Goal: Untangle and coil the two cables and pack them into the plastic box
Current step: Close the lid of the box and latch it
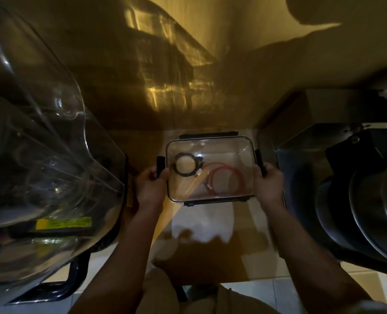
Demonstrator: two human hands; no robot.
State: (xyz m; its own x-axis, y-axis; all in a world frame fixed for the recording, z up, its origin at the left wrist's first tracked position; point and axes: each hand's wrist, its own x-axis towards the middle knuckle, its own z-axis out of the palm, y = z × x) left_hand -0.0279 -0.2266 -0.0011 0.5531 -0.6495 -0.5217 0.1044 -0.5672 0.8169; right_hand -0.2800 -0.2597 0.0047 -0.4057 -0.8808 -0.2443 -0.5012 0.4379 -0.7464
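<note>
Both hands grip the clear box (210, 141): left hand (150, 184) closed on its left clip, right hand (268, 183) on its right. Inside lie a black cable (183, 165) and a red cable (227, 180), coiled.

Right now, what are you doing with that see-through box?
A person is holding a clear plastic box on a table, with the left hand and the right hand each on a black side latch. Inside lie two coiled cables: a black cable toward the left and a red cable toward the right. A clear lid seems to be on, so the packing looks done and the box is being closed or lifted.
</note>
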